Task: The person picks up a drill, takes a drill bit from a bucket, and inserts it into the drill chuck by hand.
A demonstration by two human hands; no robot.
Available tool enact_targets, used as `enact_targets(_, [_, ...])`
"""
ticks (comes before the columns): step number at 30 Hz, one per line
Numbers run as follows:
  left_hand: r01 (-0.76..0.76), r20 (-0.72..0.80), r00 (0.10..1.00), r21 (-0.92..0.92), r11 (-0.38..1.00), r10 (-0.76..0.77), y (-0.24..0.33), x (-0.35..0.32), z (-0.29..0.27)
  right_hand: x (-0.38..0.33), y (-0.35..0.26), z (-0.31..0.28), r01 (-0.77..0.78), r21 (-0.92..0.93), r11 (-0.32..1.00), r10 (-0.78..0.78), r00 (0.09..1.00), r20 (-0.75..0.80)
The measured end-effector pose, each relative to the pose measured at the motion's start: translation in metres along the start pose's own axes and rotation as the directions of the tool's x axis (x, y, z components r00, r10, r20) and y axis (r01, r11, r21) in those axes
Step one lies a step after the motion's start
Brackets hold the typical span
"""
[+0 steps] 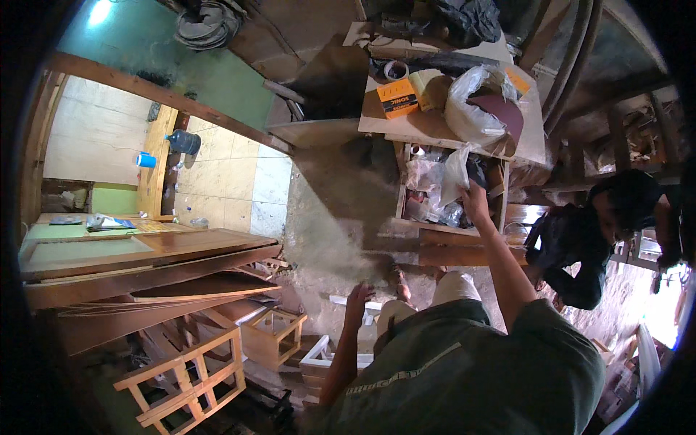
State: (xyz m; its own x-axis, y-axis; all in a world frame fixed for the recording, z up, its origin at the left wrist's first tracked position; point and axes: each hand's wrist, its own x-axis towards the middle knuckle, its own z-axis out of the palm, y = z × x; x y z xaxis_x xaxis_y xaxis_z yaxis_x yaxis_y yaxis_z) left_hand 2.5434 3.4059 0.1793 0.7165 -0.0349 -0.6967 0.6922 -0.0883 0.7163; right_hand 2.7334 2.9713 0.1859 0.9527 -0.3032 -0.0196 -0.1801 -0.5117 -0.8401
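Note:
My right hand (476, 203) reaches forward to an open drawer (401, 210) below a cluttered worktop. Its fingers are closed on the lower edge of a white plastic bag (455, 176) that rises toward the worktop. Inside the drawer, clear plastic bags (424, 176) and small packets lie heaped; what they contain is too small to tell. My left hand (359, 295) hangs low at my left side, away from the drawer. Its fingers are loosely apart and nothing shows in them.
On the worktop (377, 119) are an orange box (398, 98), a tape roll (396, 69) and a large white bag (471, 109) with brown sheets. A person in dark clothes (569, 239) crouches at right. Wooden frames (190, 384) and stacked panels (152, 261) stand at left.

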Motion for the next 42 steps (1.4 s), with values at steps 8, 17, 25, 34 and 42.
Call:
enact_targets(8, [0.199, 0.553, 0.757, -0.703, 0.683, 0.349, 0.161, 0.072, 0.155, -0.071, -0.159, -0.068, 0.265, 0.177, 0.948, -0.295, 0.940, 0.169])
enact_targets(17, [0.013, 0.409, 0.771, -0.776, 0.630, 0.488, 0.220, 0.018, 0.182, -0.139, -0.275, -0.104, 0.405, 0.080, 0.911, -0.411, 0.909, 0.075])
enact_targets(25, [-0.029, 0.452, 0.657, -0.785, 0.619, 0.604, 0.248, 0.004, 0.172, -0.150, -0.321, -0.109, 0.560, -0.444, 0.700, -0.569, 0.813, 0.128])
enact_targets(34, [-0.056, 0.398, 0.692, -0.802, 0.595, 0.602, 0.259, -0.019, 0.163, -0.161, -0.335, -0.094, 0.612, -0.433, 0.662, -0.597, 0.780, 0.190])
enact_targets(42, [-0.154, 0.475, 0.525, -0.763, 0.627, 0.707, 0.267, -0.044, 0.156, -0.177, -0.360, -0.105, 0.595, -0.434, 0.676, -0.602, 0.786, 0.140])
